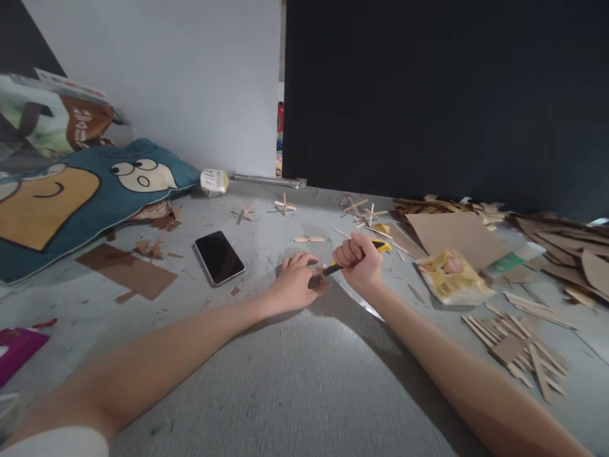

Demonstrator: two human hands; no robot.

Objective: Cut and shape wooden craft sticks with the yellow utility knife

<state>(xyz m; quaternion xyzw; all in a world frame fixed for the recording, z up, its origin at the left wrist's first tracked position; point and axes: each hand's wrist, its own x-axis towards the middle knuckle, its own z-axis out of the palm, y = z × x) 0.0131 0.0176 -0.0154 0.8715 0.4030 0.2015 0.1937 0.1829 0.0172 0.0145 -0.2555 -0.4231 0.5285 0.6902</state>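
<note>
My right hand is closed in a fist around a yellow and black utility knife. Its yellow end sticks out to the right, while the dark front part points down and left toward my left hand. That hand rests low over the table, thumb and fingers pinching a small brown piece that looks like cardboard. The knife's tip meets or nearly meets this piece; contact cannot be made out. Just beyond the hands lies a small flat pair of wooden sticks.
A phone and cut cardboard lie left, near a blue cushion. Crossed stick pieces stand farther back. To the right are a yellow tissue pack, loose wooden sticks and stacked cardboard. A dark panel rises behind.
</note>
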